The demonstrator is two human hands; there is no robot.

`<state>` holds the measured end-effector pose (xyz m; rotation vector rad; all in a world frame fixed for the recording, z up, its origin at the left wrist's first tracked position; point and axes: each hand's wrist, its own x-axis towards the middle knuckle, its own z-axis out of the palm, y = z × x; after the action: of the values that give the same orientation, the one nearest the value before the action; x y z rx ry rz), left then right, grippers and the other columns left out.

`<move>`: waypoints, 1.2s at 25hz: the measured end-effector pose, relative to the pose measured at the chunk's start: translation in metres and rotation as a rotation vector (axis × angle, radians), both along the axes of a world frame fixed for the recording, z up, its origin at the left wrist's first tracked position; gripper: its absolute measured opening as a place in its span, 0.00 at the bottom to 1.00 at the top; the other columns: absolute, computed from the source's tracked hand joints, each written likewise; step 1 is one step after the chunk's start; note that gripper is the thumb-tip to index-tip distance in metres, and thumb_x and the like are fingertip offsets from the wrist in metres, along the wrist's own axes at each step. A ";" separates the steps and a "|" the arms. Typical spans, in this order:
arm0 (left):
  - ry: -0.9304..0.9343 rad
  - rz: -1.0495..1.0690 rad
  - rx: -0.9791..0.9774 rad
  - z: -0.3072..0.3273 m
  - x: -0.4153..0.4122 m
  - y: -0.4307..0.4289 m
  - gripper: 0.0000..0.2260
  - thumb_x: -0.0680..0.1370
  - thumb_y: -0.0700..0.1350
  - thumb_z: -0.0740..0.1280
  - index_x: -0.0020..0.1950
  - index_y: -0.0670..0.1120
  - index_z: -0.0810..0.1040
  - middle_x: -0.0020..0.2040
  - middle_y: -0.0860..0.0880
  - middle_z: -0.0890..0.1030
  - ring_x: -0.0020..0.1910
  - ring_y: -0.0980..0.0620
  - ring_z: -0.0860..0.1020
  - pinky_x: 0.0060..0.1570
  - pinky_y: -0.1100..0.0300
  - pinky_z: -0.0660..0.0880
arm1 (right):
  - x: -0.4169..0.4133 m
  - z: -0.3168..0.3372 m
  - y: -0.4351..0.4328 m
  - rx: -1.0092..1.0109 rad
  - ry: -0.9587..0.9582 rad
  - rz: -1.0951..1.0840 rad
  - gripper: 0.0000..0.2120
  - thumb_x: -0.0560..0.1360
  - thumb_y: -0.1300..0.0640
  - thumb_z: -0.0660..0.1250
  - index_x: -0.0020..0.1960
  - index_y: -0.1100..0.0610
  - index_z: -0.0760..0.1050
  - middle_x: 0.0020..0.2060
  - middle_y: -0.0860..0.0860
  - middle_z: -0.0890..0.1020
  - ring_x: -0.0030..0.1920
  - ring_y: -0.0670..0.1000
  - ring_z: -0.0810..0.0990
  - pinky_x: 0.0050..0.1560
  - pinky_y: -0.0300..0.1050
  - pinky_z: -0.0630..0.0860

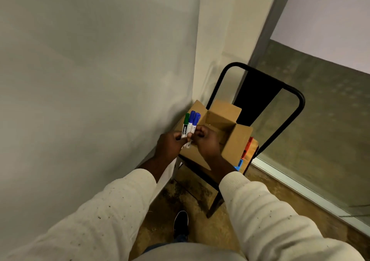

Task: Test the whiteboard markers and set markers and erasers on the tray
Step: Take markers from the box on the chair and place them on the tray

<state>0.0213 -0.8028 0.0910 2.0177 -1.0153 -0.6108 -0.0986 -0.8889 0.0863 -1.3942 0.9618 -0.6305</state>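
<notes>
Could drop one of the whiteboard markers (189, 123), bunched upright over the open cardboard box (237, 140), gripped in the left hand (170, 143) and pinched by the right hand (207, 141) alongside, if loosened while sorting.

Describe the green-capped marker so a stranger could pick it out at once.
Find the black chair by the wall, with an open cardboard box on its seat. At the box, the left hand and right hand hold three markers, caps up. The green-capped marker is the leftmost; the other two have blue caps.
</notes>
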 end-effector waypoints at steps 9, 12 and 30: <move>0.206 0.161 -0.055 0.021 -0.063 0.118 0.13 0.70 0.45 0.77 0.54 0.46 0.84 0.36 0.58 0.83 0.37 0.63 0.82 0.40 0.71 0.74 | -0.051 0.028 0.095 -0.019 -0.035 0.236 0.11 0.72 0.63 0.74 0.50 0.50 0.81 0.44 0.51 0.86 0.43 0.51 0.86 0.49 0.50 0.82; 0.210 0.199 -0.027 0.022 -0.079 0.167 0.15 0.69 0.49 0.78 0.55 0.48 0.84 0.40 0.54 0.85 0.41 0.56 0.84 0.47 0.59 0.79 | -0.064 0.028 0.134 0.001 -0.046 0.312 0.10 0.72 0.62 0.74 0.50 0.51 0.81 0.45 0.52 0.86 0.44 0.52 0.86 0.52 0.54 0.82; 0.176 0.700 -0.069 0.043 -0.081 0.544 0.05 0.71 0.46 0.77 0.38 0.46 0.83 0.24 0.55 0.77 0.21 0.60 0.69 0.25 0.72 0.63 | 0.007 0.036 0.471 -0.089 -0.072 0.851 0.12 0.73 0.65 0.72 0.56 0.58 0.81 0.44 0.52 0.86 0.44 0.51 0.86 0.51 0.53 0.82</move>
<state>-0.0601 -0.2585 0.1343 2.0368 -0.1840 -0.3515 -0.0915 -0.4181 0.1227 -1.6737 0.2185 -0.0749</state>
